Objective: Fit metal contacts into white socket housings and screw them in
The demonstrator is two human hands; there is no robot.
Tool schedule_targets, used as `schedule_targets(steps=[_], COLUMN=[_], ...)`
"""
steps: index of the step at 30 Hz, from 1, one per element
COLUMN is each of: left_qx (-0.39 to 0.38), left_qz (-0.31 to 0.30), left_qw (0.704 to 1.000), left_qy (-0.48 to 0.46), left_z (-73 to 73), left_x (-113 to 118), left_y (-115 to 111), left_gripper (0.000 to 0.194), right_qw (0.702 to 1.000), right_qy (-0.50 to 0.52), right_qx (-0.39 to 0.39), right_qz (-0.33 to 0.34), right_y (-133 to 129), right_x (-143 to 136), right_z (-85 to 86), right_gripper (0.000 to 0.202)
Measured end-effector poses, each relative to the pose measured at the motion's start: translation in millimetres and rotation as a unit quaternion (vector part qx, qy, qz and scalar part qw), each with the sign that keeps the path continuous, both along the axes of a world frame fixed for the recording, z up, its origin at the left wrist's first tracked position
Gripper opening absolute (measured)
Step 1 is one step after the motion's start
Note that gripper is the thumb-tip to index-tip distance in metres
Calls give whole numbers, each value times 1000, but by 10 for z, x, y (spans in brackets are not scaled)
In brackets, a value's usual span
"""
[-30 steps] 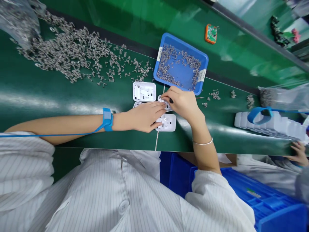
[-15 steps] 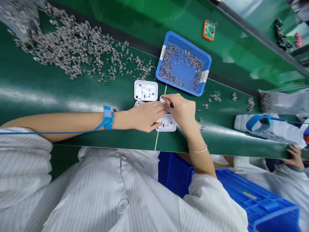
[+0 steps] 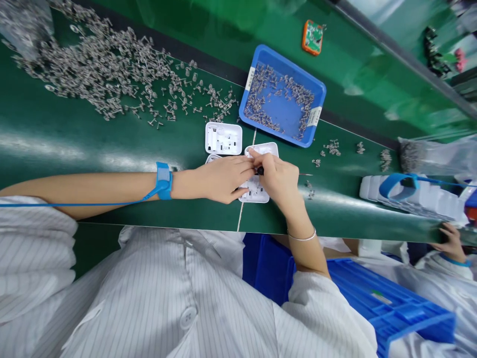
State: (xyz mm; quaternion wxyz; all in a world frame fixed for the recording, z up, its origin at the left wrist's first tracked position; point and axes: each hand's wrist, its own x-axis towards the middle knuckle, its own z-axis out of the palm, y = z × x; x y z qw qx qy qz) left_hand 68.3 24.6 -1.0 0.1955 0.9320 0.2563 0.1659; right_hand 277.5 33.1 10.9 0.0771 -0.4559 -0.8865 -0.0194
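Observation:
My left hand (image 3: 225,180) lies flat with its fingers stretched across white plastic housings, its fingertips close to my right hand. My right hand (image 3: 280,180) is closed around a thin screwdriver (image 3: 260,170). The black handle end pokes out by the fingers, and the slim shaft points right past the hand. Its thumb and fingertips press at the left corner of a white housing (image 3: 269,148); anything small between them is hidden. Below lies another open housing (image 3: 256,193), partly covered by both hands. A further housing (image 3: 223,138) rests above my left hand, its inside facing up.
A blue tray (image 3: 282,128) of small metal springs stands behind the hands. Loose springs (image 3: 112,74) are heaped at the left, with small groups (image 3: 333,147) to the right. An orange-edged circuit board (image 3: 312,38) lies farther back. Another person's hand (image 3: 450,239) rests at the far right.
My right hand has turned slightly, and the screwdriver's black end has shifted left and down. Its shaft now shows beyond the hand. The left hand stays nearly still.

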Motion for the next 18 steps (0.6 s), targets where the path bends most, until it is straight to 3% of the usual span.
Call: schedule_targets(steps=[5,8,9,11,13,14,16,18], left_qx=[11,16,17,19,23,23,22,20], left_qz=[-3,2,3,2,1,3,6,5], left_qw=[1000,1000,1000,1000,1000,1000,1000,1000], left_qy=[10,15,15,14,12,11,9,10], left_z=[2,-6,-11,-25,-41,-49,-59,-58], left_x=[3,-2,-6,-13,-17,-17,-13,-9], left_y=[1,-7,-9,-13,-11,-8,0,9], left_gripper=[46,49,50,52,53,53,53,51], right_qw=[998,977,952,866,774,746,732,742], right_qy=[34,212,304,492,629,665,676,653], right_qx=[-44,-28,10,80,71,31,-78,-149], right_qz=[-28,-24,-38,-50,-9,17,25,-17], right_y=[42,72,84,126,204,258,385,516], right_x=[0,-48,-86,-193,-322,-384,-485,-542], right_z=[127,375,472,652,770,798,798,753], right_gripper=[23,7,5,17,23,25,30,35])
